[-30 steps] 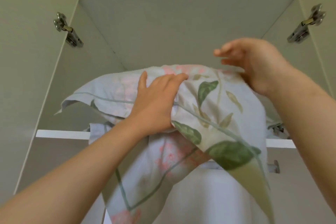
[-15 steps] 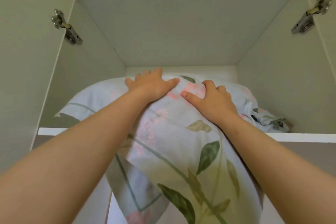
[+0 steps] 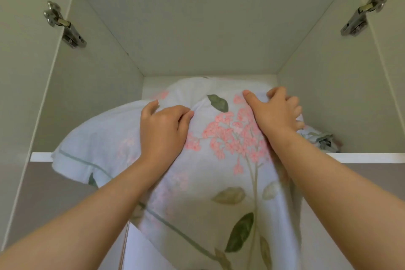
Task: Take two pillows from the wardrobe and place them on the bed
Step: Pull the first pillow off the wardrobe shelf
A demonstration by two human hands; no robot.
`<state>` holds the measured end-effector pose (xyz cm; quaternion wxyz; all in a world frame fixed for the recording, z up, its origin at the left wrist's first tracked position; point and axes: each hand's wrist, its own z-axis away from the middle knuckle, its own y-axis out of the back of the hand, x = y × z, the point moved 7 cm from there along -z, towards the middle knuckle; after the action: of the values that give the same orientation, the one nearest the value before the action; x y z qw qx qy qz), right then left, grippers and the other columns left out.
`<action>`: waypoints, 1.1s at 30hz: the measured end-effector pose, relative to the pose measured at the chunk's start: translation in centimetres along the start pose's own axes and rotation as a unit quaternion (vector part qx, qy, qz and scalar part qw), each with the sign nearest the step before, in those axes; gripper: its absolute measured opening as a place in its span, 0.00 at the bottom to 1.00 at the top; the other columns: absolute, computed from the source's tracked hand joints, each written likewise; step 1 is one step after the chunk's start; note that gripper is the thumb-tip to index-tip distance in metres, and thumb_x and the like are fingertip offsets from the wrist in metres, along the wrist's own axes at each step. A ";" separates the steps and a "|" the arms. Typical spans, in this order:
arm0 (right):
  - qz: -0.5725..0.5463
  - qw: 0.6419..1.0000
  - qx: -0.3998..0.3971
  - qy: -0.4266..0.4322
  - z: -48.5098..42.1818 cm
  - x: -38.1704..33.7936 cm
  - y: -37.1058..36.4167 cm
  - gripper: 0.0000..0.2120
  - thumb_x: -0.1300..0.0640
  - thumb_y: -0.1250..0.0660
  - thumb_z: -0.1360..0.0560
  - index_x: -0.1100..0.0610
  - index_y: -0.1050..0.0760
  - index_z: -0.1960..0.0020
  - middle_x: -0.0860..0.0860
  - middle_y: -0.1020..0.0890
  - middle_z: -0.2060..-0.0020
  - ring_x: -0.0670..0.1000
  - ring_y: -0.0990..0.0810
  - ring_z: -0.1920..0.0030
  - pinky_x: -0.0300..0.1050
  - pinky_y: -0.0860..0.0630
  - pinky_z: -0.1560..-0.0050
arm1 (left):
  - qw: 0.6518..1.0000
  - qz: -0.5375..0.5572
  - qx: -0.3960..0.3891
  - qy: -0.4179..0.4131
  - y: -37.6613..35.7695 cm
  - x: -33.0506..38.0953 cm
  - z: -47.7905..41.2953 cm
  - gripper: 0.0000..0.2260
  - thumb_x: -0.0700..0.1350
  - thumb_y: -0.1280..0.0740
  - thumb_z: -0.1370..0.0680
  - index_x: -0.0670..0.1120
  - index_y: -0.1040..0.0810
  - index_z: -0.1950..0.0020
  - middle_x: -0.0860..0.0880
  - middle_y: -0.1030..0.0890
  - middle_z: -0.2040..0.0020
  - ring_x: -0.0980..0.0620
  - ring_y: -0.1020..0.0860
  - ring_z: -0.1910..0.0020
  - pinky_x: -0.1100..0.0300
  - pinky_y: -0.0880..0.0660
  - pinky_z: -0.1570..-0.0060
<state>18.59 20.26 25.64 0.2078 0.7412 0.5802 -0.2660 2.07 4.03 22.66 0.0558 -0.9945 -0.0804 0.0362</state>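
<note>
Under both hands, left hand (image 3: 163, 131) and right hand (image 3: 277, 112), lies the pillow (image 3: 219, 173).

left hand (image 3: 163, 131), right hand (image 3: 276, 112), both forearms bare, no sleeves/rings visible

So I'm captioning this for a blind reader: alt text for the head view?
Both hands, left hand and right hand, grip a floral pillow half-pulled off the shelf of an open wardrobe.
</note>
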 end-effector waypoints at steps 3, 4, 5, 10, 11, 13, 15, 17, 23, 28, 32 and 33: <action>-0.010 0.997 -0.032 -0.067 -1.0 0.4 -1.2 0.43 0.32 0.36 0.34 0.51 0.46 0.27 0.57 0.44 0.27 0.61 0.44 0.28 0.62 0.43 0.33 | 0.999 -0.010 0.040 -0.019 0.3 0.0 1.8 0.13 0.46 0.40 0.24 0.43 0.18 0.61 0.49 0.17 0.70 0.47 0.20 0.71 0.53 0.39 0.37; -0.018 0.995 -0.048 -0.081 -1.0 0.6 -1.8 0.46 0.32 0.35 0.34 0.52 0.50 0.26 0.59 0.44 0.27 0.62 0.43 0.28 0.62 0.42 0.33 | 0.998 -0.018 0.052 -0.020 0.4 0.0 2.2 0.13 0.45 0.40 0.24 0.43 0.18 0.61 0.49 0.17 0.69 0.48 0.20 0.71 0.53 0.41 0.37; -0.019 0.994 -0.063 -0.089 -1.0 0.8 -2.4 0.47 0.33 0.34 0.33 0.53 0.52 0.25 0.61 0.42 0.28 0.63 0.42 0.29 0.61 0.41 0.33 | 0.998 -0.023 0.060 -0.015 0.4 0.0 2.4 0.13 0.45 0.40 0.24 0.43 0.19 0.61 0.50 0.17 0.68 0.49 0.20 0.70 0.52 0.42 0.36; -0.049 0.994 -0.091 -0.034 -0.8 -0.2 -2.4 0.33 0.45 0.32 0.28 0.60 0.40 0.31 0.59 0.29 0.34 0.61 0.29 0.36 0.50 0.31 0.43 | 0.996 -0.043 0.075 0.007 0.1 0.3 2.8 0.12 0.45 0.41 0.23 0.45 0.20 0.59 0.50 0.16 0.63 0.49 0.17 0.60 0.50 0.44 0.36; -0.053 0.995 -0.083 -0.009 -0.7 -0.7 -2.1 0.29 0.48 0.32 0.27 0.60 0.37 0.33 0.58 0.26 0.37 0.60 0.27 0.40 0.48 0.32 0.48 | 0.996 -0.045 0.075 0.013 0.1 0.3 2.9 0.12 0.45 0.42 0.23 0.45 0.20 0.59 0.50 0.16 0.62 0.49 0.17 0.59 0.50 0.44 0.36; -0.070 0.995 -0.056 0.051 -0.5 -1.9 -1.5 0.19 0.53 0.33 0.27 0.58 0.33 0.39 0.55 0.24 0.48 0.57 0.27 0.51 0.45 0.34 0.55 | 0.996 -0.037 0.076 0.023 0.1 0.2 2.8 0.12 0.45 0.43 0.23 0.45 0.21 0.58 0.50 0.16 0.61 0.49 0.17 0.57 0.51 0.44 0.36; -0.084 0.990 -0.035 0.107 -0.1 -3.0 -1.0 0.10 0.57 0.34 0.27 0.56 0.33 0.49 0.51 0.26 0.59 0.54 0.29 0.57 0.44 0.35 0.58 | 0.996 -0.009 0.073 0.041 0.5 -0.1 2.5 0.13 0.47 0.44 0.23 0.45 0.21 0.58 0.51 0.16 0.58 0.49 0.17 0.52 0.53 0.45 0.35; -0.099 0.984 -0.015 0.146 0.0 -4.1 -0.4 0.09 0.60 0.35 0.27 0.55 0.36 0.55 0.51 0.27 0.62 0.54 0.29 0.59 0.44 0.36 0.60 | 0.994 0.030 0.058 0.082 1.1 -0.4 1.5 0.14 0.51 0.44 0.24 0.46 0.22 0.58 0.51 0.17 0.54 0.50 0.21 0.43 0.51 0.46 0.34; -0.209 0.951 0.085 0.211 0.4 -7.4 3.1 0.12 0.59 0.34 0.28 0.55 0.38 0.63 0.53 0.29 0.64 0.50 0.32 0.61 0.44 0.36 0.61 | 0.973 0.086 0.027 0.212 2.7 -1.7 -2.2 0.16 0.60 0.42 0.26 0.51 0.23 0.54 0.57 0.21 0.46 0.56 0.31 0.34 0.45 0.50 0.30; -0.334 0.897 0.091 0.276 1.5 -9.5 5.4 0.18 0.57 0.32 0.28 0.50 0.40 0.67 0.46 0.31 0.69 0.43 0.32 0.64 0.37 0.34 0.61 | 0.964 0.115 0.008 0.240 3.9 -1.7 -5.0 0.19 0.61 0.42 0.24 0.55 0.29 0.36 0.56 0.27 0.33 0.52 0.33 0.30 0.43 0.47 0.30; -0.367 0.866 0.098 0.324 2.4 -10.4 7.2 0.20 0.59 0.32 0.27 0.47 0.42 0.67 0.41 0.34 0.70 0.33 0.33 0.69 0.28 0.36 0.63 | 0.968 0.109 -0.001 0.227 5.5 -0.4 -7.9 0.27 0.65 0.42 0.26 0.57 0.38 0.29 0.55 0.36 0.27 0.50 0.37 0.28 0.41 0.46 0.32; -0.371 0.862 0.103 0.329 2.4 -10.4 7.5 0.19 0.59 0.32 0.27 0.47 0.41 0.67 0.41 0.34 0.70 0.32 0.33 0.69 0.28 0.36 0.63 | 0.968 0.106 -0.001 0.228 6.0 -0.1 -8.6 0.30 0.66 0.41 0.27 0.58 0.40 0.28 0.54 0.37 0.26 0.49 0.38 0.28 0.41 0.46 0.32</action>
<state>23.55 9.20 30.37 -0.1866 0.5325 0.8165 -0.1220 3.64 -2.78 30.47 0.0678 -0.9794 0.0406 -0.1860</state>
